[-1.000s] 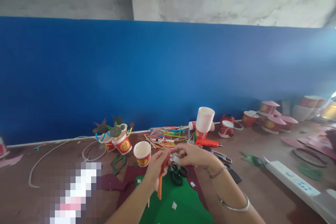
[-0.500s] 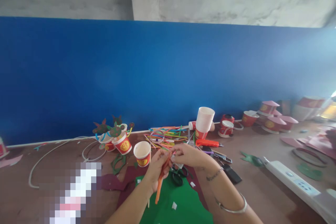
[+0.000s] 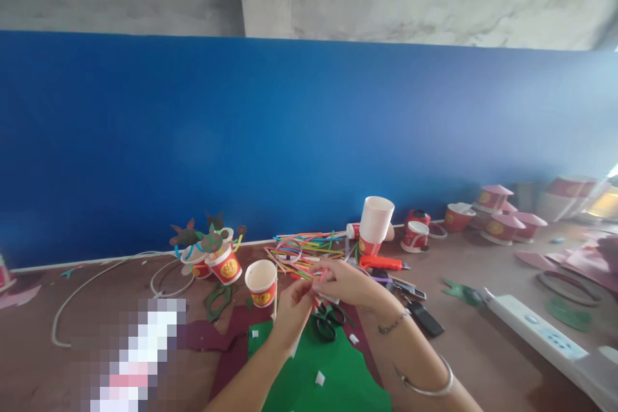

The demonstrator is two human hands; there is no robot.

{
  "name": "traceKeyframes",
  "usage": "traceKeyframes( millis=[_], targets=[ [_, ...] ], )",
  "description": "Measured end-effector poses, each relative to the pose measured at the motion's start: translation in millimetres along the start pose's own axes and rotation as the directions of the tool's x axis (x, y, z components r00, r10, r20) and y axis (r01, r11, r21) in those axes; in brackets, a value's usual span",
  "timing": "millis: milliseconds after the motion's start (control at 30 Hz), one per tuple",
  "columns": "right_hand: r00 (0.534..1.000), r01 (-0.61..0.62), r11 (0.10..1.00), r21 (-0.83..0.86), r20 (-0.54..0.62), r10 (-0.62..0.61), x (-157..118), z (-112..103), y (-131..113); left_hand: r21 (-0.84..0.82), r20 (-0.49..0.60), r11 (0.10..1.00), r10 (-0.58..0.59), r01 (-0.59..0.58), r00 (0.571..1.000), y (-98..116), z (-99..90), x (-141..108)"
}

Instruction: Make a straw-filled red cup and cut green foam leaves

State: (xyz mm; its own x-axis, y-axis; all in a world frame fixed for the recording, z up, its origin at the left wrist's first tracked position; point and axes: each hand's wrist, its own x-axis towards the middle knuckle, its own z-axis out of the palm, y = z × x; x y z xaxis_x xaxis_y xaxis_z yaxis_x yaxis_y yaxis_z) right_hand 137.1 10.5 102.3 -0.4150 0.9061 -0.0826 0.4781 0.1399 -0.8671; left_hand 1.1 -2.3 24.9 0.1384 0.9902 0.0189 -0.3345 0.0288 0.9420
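Observation:
My left hand (image 3: 293,310) and my right hand (image 3: 340,283) meet above the near side of the straw pile, fingers closed in a pinch. Small reddish-orange bits show at the fingertips; what they grip is mostly hidden. Just below the hands, black-handled scissors (image 3: 327,323) lie on a green sheet (image 3: 333,393) dotted with small white pieces. Left of my left hand stands an open paper cup (image 3: 261,290). Behind the fingers spreads a heap of colourful thin sticks (image 3: 304,248).
Cups with dark-green cut-out figures (image 3: 224,264) stand left. At right are a tall cup stack (image 3: 376,219), a red-orange utility knife (image 3: 383,262), a black key case (image 3: 425,318) and a white power strip (image 3: 535,328). Pink-topped cups (image 3: 502,225) stand farther right, before a blue panel (image 3: 290,122).
The orange strip that hung down from my left hand no longer shows. My left hand has turned a little, its fingertips still against my right hand.

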Motion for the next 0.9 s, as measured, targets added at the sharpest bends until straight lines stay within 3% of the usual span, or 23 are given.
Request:
traceKeyframes(
  millis=[233, 400, 567, 900],
  targets=[
    [0.994, 0.072, 0.997, -0.013, 0.081, -0.071, 0, -3, 6, 0.063, 0.034, 0.998, 0.024, -0.026, 0.999, -12, -5.7, 8],
    [0.997, 0.060, 0.998, -0.019, 0.044, -0.059, -1, -4, 8, 0.038, -0.034, 0.999, -0.004, 0.005, 0.999, -14, -6.3, 7],
    [0.998, 0.003, 0.980, -0.197, -0.060, -0.015, -1, -5, 4, -0.043, -0.102, 0.998, -0.047, 0.043, 0.994, -6, -5.0, 6],
    [1.000, 0.012, 0.963, -0.271, -0.011, -0.015, -5, -13, 5, -0.081, 0.014, 0.991, -0.108, 0.108, 0.994, -1, -8.8, 5]
  ],
)
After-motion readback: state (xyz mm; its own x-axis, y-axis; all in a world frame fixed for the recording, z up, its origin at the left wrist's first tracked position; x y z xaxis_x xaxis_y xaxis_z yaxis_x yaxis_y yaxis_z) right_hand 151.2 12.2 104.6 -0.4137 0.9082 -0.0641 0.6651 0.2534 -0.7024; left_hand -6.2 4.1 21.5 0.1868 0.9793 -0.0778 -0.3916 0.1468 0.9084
